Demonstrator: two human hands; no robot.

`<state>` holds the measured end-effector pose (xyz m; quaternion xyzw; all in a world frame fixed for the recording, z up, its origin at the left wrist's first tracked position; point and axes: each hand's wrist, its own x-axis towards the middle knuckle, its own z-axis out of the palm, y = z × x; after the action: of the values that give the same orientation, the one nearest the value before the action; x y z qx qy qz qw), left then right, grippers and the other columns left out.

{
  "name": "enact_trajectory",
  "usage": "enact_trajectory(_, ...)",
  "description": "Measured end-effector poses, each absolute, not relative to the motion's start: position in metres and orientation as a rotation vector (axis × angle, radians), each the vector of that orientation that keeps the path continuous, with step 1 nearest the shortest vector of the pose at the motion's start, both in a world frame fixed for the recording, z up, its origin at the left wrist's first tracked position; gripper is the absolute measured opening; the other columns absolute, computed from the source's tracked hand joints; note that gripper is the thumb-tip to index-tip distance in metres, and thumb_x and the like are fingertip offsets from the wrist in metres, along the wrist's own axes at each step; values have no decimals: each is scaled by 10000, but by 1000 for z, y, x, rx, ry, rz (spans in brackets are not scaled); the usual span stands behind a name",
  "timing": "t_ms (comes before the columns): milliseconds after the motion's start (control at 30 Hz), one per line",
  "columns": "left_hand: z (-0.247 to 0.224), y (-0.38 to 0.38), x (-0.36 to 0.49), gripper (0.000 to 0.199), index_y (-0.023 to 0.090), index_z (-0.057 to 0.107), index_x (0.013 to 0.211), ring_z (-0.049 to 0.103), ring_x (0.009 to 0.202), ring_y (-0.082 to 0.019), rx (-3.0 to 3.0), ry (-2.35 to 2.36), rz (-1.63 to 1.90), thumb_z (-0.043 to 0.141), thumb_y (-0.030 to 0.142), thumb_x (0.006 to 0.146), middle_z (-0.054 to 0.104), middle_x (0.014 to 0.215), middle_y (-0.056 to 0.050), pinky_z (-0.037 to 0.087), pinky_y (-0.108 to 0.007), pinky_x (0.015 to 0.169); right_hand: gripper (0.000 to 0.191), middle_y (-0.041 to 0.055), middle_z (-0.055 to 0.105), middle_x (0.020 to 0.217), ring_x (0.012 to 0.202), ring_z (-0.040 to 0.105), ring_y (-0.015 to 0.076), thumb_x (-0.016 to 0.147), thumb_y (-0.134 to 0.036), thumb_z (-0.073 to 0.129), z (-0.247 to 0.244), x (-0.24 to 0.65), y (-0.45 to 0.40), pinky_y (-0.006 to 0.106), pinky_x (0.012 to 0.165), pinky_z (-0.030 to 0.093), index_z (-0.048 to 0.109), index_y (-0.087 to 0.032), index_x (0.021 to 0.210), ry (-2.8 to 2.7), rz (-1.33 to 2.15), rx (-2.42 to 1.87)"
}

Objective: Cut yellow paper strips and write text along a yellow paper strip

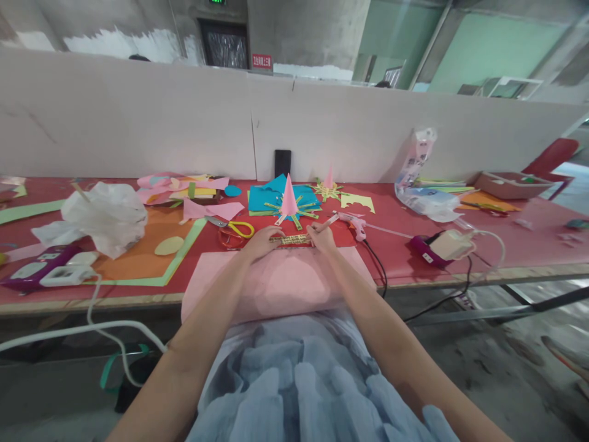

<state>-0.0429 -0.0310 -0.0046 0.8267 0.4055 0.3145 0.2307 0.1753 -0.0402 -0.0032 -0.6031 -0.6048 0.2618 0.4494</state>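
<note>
My left hand [264,242] holds the left end of a small yellowish patterned strip [295,239], its fingers curled. My right hand [321,238] is closed around a pen-like stick [330,221] at the strip's right end. Both hands rest over a large pink sheet [276,282] at the table's front edge. Just beyond them stands a pink paper cone [289,199] with green-yellow strips spread around its base, on blue sheets [260,199]. Yellow-handled scissors [240,229] lie beside my left hand. A pink glue gun [358,227] lies right of my right hand.
A second cone [329,181] stands farther back. A phone [282,163] leans on the white partition [184,123]. Crumpled plastic [108,215] and a power strip [43,269] are at left; another power strip [430,252], cables and a pink tray [510,185] are at right.
</note>
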Motion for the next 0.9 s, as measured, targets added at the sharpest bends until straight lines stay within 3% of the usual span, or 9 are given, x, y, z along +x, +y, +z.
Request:
enact_trajectory(667,-6,-30,-43,219,216,648,974,540,1135,-207,2283,1114,862,553,225,777,621,1145,-40,378,-367,1036,260,-36,531,511,401,464,92,792,-327,468,-1,174,-43,191,392,328,376,-218,576,-1489,665,-1474)
enact_trajectory(900,-7,-28,-43,214,204,648,971,540,1134,-204,2291,1105,861,554,229,781,614,1156,-53,379,-358,1035,235,-36,542,508,396,461,87,765,-247,468,0,173,-43,188,398,327,373,-210,553,-1460,652,-1501)
